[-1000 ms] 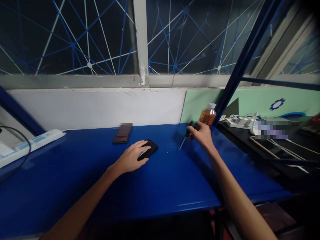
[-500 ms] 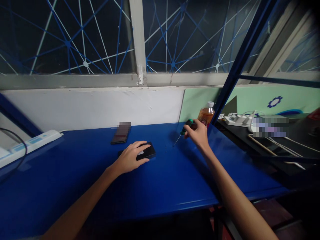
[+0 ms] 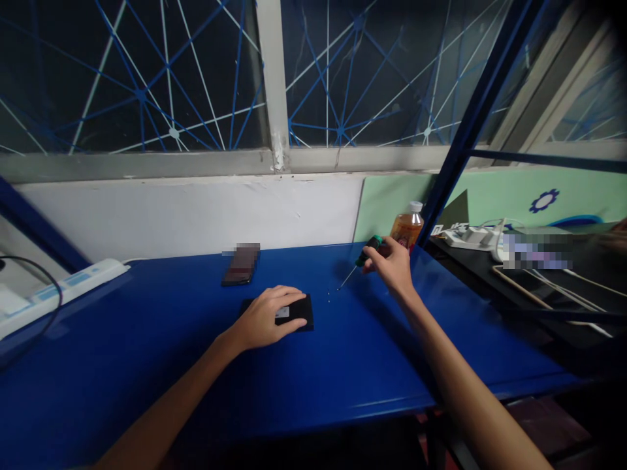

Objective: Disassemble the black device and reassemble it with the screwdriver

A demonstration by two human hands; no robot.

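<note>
My left hand (image 3: 268, 317) lies over a flat black box (image 3: 304, 312) with a pale label, fingers across its top and thumb along its near side. The box rests flat on the blue table. My right hand (image 3: 392, 262) is closed round the green and black handle of a screwdriver (image 3: 349, 277). Its thin shaft slants down to the left, with the tip at or just above the tabletop. Between the box and the tip lie a few tiny shiny bits (image 3: 328, 297), maybe screws, too small to tell.
A phone (image 3: 240, 266) lies behind the box. A bottle of amber drink (image 3: 407, 225) stands just behind my right hand. White power strips lie at the far left (image 3: 63, 287) and on the dark desk (image 3: 467, 238) at right. A blue post (image 3: 453, 156) rises beside the bottle.
The box has shifted slightly toward me and to the right under my left hand and now lies flatter. My right hand with the screwdriver has hardly moved. The whole view has shifted slightly.
</note>
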